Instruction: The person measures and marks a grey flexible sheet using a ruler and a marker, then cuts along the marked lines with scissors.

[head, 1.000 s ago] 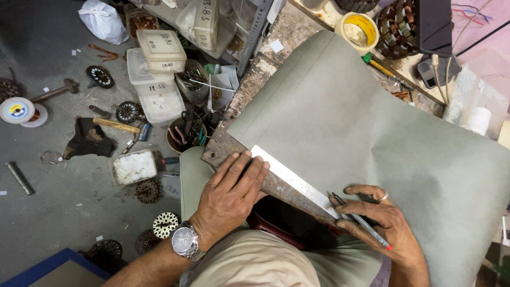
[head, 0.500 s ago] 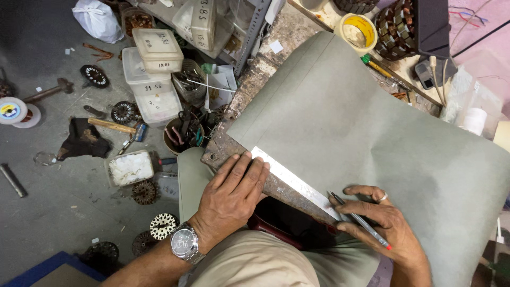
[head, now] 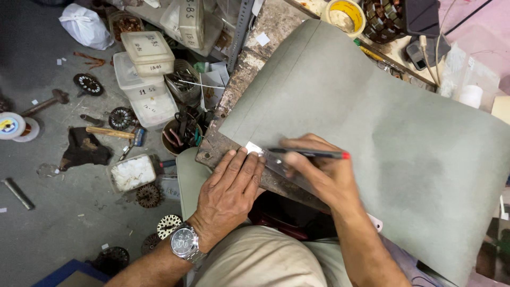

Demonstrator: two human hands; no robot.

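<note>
Sheet: a large grey-green paper sheet (head: 372, 122) lies over the worn table (head: 265, 32); its lower right corner is cut off by the frame.
Ruler: a flat metal ruler (head: 265, 155) sits on the sheet's near edge, mostly hidden under both hands.
Left hand (head: 228, 186): flat, fingers spread, pressing the ruler; it grips nothing.
Right hand (head: 319, 175): its grip is closed around a dark pen with a red end (head: 313, 153), the tip at the ruler's edge.

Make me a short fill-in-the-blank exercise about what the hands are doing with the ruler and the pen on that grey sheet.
1. The left hand presses flat on the metal ____.
2. The right hand holds a pen whose end cap is ____.
3. The big sheet on the workbench is ____ in colour.
4. The left wrist wears a ____.

Missing words: ruler; red; grey; wristwatch
</note>
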